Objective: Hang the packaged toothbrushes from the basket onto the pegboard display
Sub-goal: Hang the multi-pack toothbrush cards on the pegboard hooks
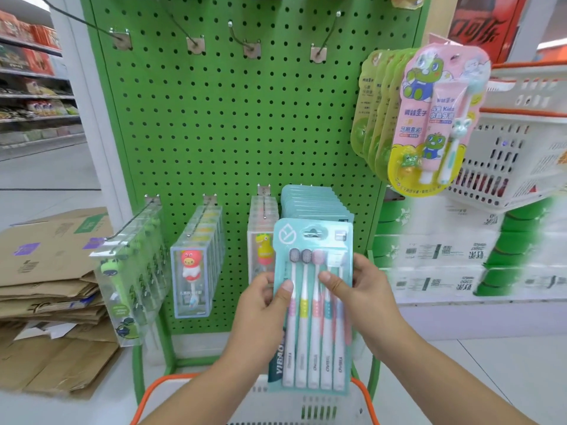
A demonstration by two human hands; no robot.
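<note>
Gripping a teal toothbrush pack (313, 302) by its sides, left hand (260, 305) and right hand (356, 286) curl around it.

Head camera looking forward and down at a green pegboard (245, 133), from close range.

The single wide-angle view is facing the pegboard nearly square-on, bending its edges outward. Below the pegboard, the orange-rimmed basket (171, 384) is sitting at the bottom edge of the frame; left of the pegboard flattened cardboard (52, 271) is showing, right of it white baskets (506, 154). No second view is sharing the scene.
</note>
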